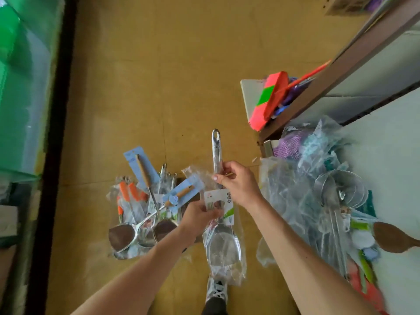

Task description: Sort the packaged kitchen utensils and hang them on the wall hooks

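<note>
The long steel spatula [223, 244], handle pinched by the right fingers [227, 166] and seemingly gripped below them by the left hand [200, 214], could be dropped if its clear plastic sleeve [196, 173] is tugged.

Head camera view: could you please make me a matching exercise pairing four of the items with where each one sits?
Things:
1. steel turner
2. wooden spoon
3. orange-handled tools
4. pink-and-green pack

Places:
A. held by the left hand and right hand
B. lying left of both hands
C. at the picture's right edge
D. farther off, up and right of the hands

Pairs: 1-A, 2-C, 3-B, 4-D
</note>
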Motion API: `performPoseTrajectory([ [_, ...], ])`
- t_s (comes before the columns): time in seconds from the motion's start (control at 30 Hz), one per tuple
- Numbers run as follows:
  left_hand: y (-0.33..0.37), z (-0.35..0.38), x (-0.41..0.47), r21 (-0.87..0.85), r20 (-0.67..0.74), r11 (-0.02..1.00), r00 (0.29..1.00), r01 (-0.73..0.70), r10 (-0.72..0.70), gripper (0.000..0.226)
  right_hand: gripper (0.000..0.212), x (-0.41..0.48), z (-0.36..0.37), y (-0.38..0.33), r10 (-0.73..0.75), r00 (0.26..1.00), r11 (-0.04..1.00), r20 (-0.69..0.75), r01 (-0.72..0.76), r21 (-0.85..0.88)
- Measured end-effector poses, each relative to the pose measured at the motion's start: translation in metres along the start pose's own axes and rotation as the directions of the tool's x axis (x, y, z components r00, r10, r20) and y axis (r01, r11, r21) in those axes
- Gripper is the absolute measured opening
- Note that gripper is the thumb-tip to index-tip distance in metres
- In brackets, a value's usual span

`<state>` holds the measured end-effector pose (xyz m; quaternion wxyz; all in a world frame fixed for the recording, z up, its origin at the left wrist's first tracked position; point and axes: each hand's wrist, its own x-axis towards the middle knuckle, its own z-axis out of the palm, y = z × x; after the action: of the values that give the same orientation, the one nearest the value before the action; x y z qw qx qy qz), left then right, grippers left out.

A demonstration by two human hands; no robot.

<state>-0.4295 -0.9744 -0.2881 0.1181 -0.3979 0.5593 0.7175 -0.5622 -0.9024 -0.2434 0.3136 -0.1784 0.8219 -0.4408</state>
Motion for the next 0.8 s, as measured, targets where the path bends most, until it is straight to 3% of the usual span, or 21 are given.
performPoseTrajectory([
  [0.3, -0.138, 0.049, 0.106, -0.127, -0.023, 0.973, 0.981, 0.190, -0.195, 0.011, 0.024, 0.070, 0.046, 0.192, 0.287, 0.957, 0.951, 0.043, -0.279, -0.135],
  [0.43, -0.188, 0.043, 0.149, -0.163, -0.114, 0.955, 0.957, 0.248, -0.268, 0.013, 0.021, 0.100, 0.086, 0.258, 0.389, 0.919, 0.917, 0.067, -0.379, -0.125],
  [0.63, -0.230, 0.010, 0.190, -0.171, -0.304, 0.939, 0.890, 0.300, -0.340, 0.015, 0.023, 0.140, 0.154, 0.282, 0.397, 0.903, 0.917, 0.161, -0.385, -0.103],
  [0.8, -0.232, 0.001, 0.195, -0.036, -0.539, 0.978, 0.820, 0.206, -0.193, 0.022, 0.008, 0.157, 0.191, 0.271, 0.347, 0.926, 0.930, 0.146, -0.321, -0.179],
])
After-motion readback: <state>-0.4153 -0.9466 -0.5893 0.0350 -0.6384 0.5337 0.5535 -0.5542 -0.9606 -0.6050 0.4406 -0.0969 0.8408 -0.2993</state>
